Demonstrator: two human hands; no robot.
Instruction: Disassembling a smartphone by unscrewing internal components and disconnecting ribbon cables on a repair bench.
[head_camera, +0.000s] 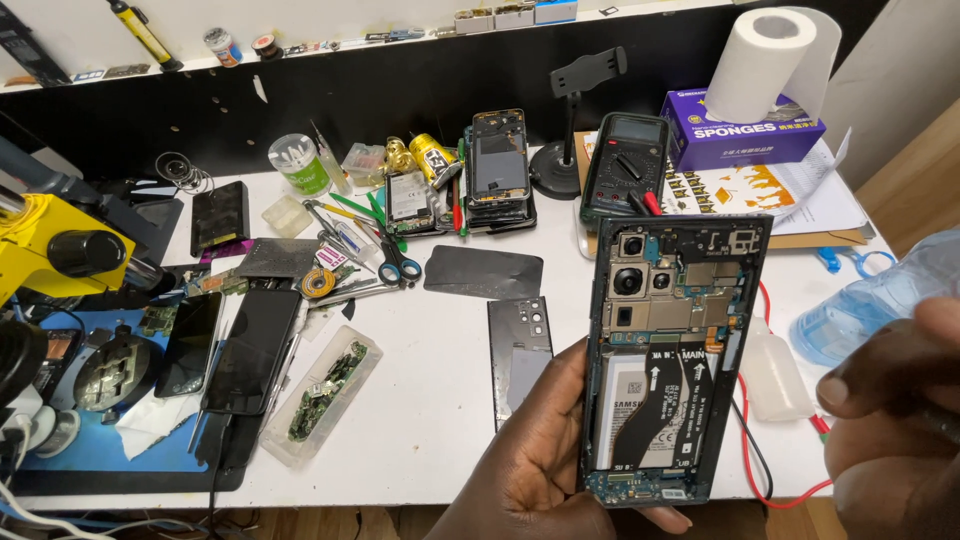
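My left hand (535, 455) holds an opened smartphone (672, 350) upright by its lower left edge, back cover off. Its camera modules, circuit board, battery and black flex cables are exposed. My right hand (895, 420) hovers at the lower right, just right of the phone, fingers curled around what looks like a thin dark tool; the tool is mostly hidden. A detached dark back cover (519, 350) lies on the white table (430, 400) just left of the phone.
A black multimeter (625, 165) with red lead, stacked phones (498, 170), scissors (398, 262), tweezers, a plastic tray of boards (322, 395) and dark screens (250, 350) crowd the table. A yellow microscope (60, 250) stands left. Paper roll (770, 60), sponge box, plastic bottle (775, 375) sit right.
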